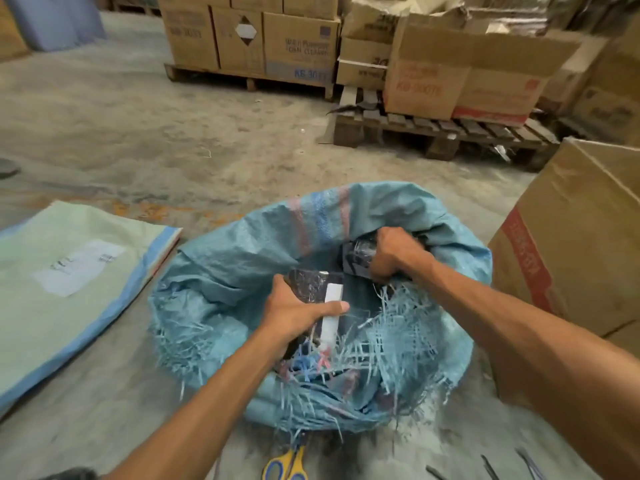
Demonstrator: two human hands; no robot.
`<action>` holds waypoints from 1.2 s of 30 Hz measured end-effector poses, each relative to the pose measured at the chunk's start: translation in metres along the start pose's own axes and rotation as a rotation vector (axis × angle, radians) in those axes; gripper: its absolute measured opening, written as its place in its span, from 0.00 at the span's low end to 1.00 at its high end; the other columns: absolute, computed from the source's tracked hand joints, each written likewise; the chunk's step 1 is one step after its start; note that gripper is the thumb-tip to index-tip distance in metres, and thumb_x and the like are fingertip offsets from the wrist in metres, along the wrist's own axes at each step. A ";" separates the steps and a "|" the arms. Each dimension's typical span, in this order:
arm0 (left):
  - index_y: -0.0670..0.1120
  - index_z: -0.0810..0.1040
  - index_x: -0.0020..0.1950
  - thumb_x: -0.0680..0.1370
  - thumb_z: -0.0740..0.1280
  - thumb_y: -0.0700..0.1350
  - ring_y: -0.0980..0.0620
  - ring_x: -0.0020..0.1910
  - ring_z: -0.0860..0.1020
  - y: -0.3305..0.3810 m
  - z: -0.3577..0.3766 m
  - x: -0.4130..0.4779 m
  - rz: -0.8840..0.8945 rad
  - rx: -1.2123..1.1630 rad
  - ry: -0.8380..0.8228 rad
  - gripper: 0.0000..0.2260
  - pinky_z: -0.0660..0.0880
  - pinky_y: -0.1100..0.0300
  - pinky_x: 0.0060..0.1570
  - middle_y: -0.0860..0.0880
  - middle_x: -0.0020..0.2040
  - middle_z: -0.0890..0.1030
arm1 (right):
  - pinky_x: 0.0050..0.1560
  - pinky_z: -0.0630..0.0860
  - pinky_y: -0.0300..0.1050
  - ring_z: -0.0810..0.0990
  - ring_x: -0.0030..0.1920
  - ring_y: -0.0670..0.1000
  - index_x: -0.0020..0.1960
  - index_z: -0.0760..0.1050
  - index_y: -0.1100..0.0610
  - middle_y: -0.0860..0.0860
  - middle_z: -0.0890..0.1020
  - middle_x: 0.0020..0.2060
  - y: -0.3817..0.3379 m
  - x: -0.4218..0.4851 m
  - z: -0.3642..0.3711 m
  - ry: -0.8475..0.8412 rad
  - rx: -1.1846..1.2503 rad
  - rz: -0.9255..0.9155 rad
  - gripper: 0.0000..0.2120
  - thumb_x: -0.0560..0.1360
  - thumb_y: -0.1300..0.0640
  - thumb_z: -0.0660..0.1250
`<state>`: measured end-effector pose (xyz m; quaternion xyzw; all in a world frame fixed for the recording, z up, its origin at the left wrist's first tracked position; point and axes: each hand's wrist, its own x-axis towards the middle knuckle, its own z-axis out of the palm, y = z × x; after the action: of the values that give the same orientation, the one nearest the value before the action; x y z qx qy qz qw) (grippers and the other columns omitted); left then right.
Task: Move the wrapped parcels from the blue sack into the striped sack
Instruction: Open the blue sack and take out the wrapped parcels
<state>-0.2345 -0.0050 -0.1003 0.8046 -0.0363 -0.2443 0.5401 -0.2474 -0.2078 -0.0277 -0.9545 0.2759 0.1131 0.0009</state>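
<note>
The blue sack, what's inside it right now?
Inside the blue sack, the left hand grips a dark labelled parcel and the right hand grips a second parcel. The sack's folds and frayed strands hide whatever lies deeper.

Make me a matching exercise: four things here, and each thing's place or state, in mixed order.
1. black wrapped parcel with a white label
2. second black wrapped parcel, farther away
3. flat pale green woven sack with striped edge
4. yellow-handled scissors

A. on the floor at the blue woven sack's near edge
B. gripped by the left hand
C. on the floor, left of the blue sack
D. gripped by the right hand

Pairs: 1-B, 2-D, 3-C, 4-A
</note>
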 end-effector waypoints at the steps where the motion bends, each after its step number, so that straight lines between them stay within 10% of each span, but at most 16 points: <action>1: 0.53 0.70 0.58 0.42 0.83 0.66 0.51 0.51 0.81 0.003 -0.008 -0.002 0.024 -0.018 0.018 0.50 0.80 0.50 0.53 0.53 0.53 0.81 | 0.42 0.82 0.44 0.82 0.42 0.54 0.43 0.77 0.58 0.53 0.83 0.43 -0.001 -0.003 -0.009 -0.030 0.016 -0.035 0.09 0.63 0.61 0.73; 7: 0.56 0.69 0.55 0.45 0.83 0.64 0.55 0.50 0.81 0.018 -0.065 -0.049 0.199 -0.004 0.083 0.44 0.80 0.51 0.51 0.56 0.52 0.81 | 0.32 0.71 0.40 0.77 0.37 0.52 0.38 0.76 0.63 0.51 0.78 0.33 -0.023 -0.045 -0.049 -0.201 0.381 -0.231 0.10 0.59 0.72 0.73; 16: 0.54 0.75 0.58 0.47 0.83 0.65 0.55 0.49 0.83 0.012 -0.217 -0.154 0.249 -0.188 0.467 0.44 0.82 0.51 0.50 0.56 0.52 0.84 | 0.52 0.78 0.65 0.82 0.46 0.68 0.51 0.78 0.65 0.70 0.80 0.44 -0.121 -0.143 -0.122 -0.358 1.009 -0.525 0.26 0.53 0.73 0.68; 19: 0.52 0.78 0.57 0.46 0.82 0.68 0.55 0.47 0.84 -0.001 -0.274 -0.201 0.221 -0.197 0.608 0.44 0.82 0.52 0.48 0.55 0.50 0.85 | 0.56 0.78 0.59 0.79 0.54 0.66 0.58 0.74 0.60 0.66 0.79 0.51 -0.166 -0.176 -0.131 -0.456 1.217 -0.575 0.28 0.59 0.72 0.63; 22: 0.53 0.79 0.57 0.44 0.82 0.68 0.54 0.47 0.85 -0.022 -0.328 -0.260 0.154 -0.178 0.754 0.45 0.82 0.52 0.49 0.55 0.50 0.85 | 0.49 0.80 0.49 0.80 0.50 0.60 0.55 0.73 0.59 0.60 0.79 0.51 -0.219 -0.222 -0.120 -0.622 1.417 -0.540 0.24 0.59 0.67 0.60; 29: 0.53 0.80 0.54 0.42 0.82 0.68 0.52 0.45 0.85 -0.092 -0.388 -0.356 -0.083 -0.055 0.818 0.44 0.82 0.51 0.47 0.53 0.47 0.85 | 0.58 0.79 0.61 0.84 0.56 0.60 0.60 0.82 0.57 0.59 0.85 0.55 -0.289 -0.304 -0.044 -0.929 1.490 -0.417 0.21 0.72 0.47 0.73; 36: 0.51 0.82 0.49 0.46 0.81 0.66 0.53 0.42 0.84 -0.204 -0.368 -0.402 -0.309 0.014 0.775 0.36 0.82 0.52 0.46 0.53 0.43 0.85 | 0.53 0.81 0.58 0.87 0.49 0.59 0.58 0.82 0.57 0.59 0.86 0.51 -0.304 -0.329 0.035 -0.891 1.405 -0.240 0.20 0.73 0.45 0.74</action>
<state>-0.4707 0.5223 -0.0298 0.8366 0.2894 -0.0012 0.4651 -0.3654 0.2257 -0.0086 -0.6207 0.1526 0.2804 0.7161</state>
